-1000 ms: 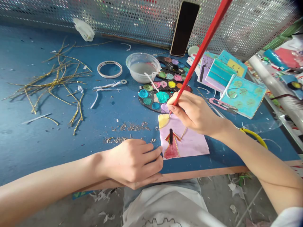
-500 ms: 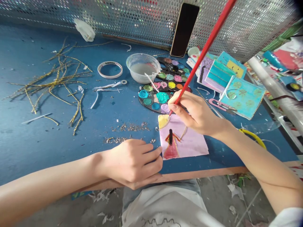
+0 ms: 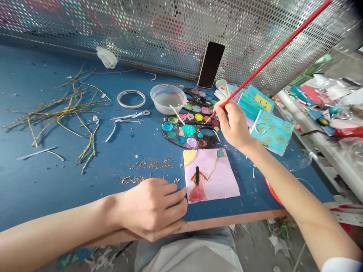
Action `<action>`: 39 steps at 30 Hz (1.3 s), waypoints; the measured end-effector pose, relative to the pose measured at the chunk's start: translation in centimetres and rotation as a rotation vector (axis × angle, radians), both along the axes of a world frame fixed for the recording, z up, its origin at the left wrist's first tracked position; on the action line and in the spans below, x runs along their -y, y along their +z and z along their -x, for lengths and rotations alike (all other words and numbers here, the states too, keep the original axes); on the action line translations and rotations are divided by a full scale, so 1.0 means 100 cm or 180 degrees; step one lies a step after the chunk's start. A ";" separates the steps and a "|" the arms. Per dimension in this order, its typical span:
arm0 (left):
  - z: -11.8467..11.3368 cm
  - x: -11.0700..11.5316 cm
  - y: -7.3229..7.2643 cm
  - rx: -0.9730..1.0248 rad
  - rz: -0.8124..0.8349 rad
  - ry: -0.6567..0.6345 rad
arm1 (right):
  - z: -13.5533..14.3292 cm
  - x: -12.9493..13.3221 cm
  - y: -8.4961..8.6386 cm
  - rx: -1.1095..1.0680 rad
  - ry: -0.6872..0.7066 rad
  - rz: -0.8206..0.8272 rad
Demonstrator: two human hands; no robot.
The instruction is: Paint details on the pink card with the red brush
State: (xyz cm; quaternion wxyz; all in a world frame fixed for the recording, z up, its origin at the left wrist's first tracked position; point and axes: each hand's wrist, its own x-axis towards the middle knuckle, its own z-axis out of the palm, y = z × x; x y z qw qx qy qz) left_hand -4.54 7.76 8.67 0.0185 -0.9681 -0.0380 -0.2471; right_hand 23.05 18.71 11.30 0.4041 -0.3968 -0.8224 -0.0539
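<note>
My right hand (image 3: 234,122) grips a long red paintbrush (image 3: 272,54) close to its bristle end. The brush tip is at the black paint palette (image 3: 181,121), by the orange and yellow wells. On the table's near side lies a lilac painted card (image 3: 221,177) showing a yellow corner, a figure in a red dress and a small blue kite on a gold line. My left hand (image 3: 159,207) rests at the table edge with loosely bent, parted fingers. Its fingertips meet the card's left edge; the thumb is hidden.
A clear bowl of cloudy water (image 3: 168,99) and a tape roll (image 3: 131,99) stand left of the palette. Gold twisted strands (image 3: 68,109) spread at far left. A phone (image 3: 211,65) leans on the perforated metal panel (image 3: 136,34). Turquoise painted cards (image 3: 272,130) lie at right.
My right hand has lifted the brush from the card's yellow corner to the palette, uncovering the blue kite. The left hand stays by the card. The view has tilted slightly.
</note>
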 end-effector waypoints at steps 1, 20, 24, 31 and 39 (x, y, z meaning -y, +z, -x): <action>0.000 0.000 0.000 -0.0008 0.0012 -0.0006 | 0.000 -0.006 0.000 -0.0058 -0.0024 -0.0001; 0.002 0.001 -0.001 -0.0061 0.0041 -0.0044 | 0.006 -0.044 -0.010 0.0142 -0.0074 0.0076; 0.002 0.001 0.000 -0.0070 0.0040 -0.0041 | 0.006 -0.043 -0.010 0.0129 -0.0057 0.0061; 0.000 0.000 0.000 -0.0009 0.0000 -0.0037 | 0.013 -0.018 0.007 -0.0218 0.0044 0.0213; -0.001 -0.001 -0.002 0.0044 -0.0035 -0.0069 | 0.033 0.075 0.011 -0.0354 0.0577 0.0698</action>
